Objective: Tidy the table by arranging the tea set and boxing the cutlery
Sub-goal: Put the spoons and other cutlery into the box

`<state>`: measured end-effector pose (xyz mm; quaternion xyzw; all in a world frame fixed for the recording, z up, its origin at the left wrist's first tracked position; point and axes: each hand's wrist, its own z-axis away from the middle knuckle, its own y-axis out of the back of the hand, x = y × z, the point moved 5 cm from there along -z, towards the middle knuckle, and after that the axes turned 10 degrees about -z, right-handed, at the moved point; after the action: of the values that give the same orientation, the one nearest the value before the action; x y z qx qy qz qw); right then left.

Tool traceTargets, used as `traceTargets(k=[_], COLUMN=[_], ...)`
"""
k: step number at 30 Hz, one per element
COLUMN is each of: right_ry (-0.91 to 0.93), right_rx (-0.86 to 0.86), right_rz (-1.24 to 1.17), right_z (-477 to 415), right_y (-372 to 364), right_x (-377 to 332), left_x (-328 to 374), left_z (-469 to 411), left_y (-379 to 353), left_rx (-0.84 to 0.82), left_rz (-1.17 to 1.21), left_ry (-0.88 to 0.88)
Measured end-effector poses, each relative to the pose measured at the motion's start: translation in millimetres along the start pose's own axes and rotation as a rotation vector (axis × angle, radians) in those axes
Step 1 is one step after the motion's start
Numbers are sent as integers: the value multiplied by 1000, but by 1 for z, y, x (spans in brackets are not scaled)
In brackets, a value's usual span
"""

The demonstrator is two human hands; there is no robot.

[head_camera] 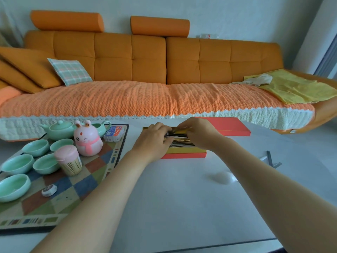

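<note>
Steel cutlery [180, 142] lies in the open red cardboard box [184, 155] on the white table [182, 201]. Its flat red lid [231, 127] lies behind it, to the right. To the left, a chequered mat [91, 181] bears mint ceramic cups [17, 164].

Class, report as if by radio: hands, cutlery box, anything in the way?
Left hand, right hand on cutlery in open box; grips unclear. Lid off, behind box. Nothing blocking.

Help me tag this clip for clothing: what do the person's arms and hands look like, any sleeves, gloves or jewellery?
The left forearm and right forearm are bare to the picture's edge: no sleeves. The left hand and right hand wear no gloves, and neither wrist carries a watch or bracelet. Rings cannot be ruled out: the fingers are partly hidden.
</note>
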<state>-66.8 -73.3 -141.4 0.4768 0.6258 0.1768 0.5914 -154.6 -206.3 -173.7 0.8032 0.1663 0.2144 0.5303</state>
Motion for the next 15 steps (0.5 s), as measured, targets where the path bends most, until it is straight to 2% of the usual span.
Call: traceTargets(k=[3, 7, 15], right_ry=[69, -9, -177], right_rx=[24, -89, -467], right_rz=[83, 86, 196], right_z=[19, 50, 110], right_y=[16, 33, 46], right_x=[4, 20, 46], left_x=[23, 62, 116], left_z=[7, 21, 42], left_y=[9, 12, -10], left_rx=[108, 139, -114], left_rz=[46, 70, 142], left_ry=[-50, -132, -157])
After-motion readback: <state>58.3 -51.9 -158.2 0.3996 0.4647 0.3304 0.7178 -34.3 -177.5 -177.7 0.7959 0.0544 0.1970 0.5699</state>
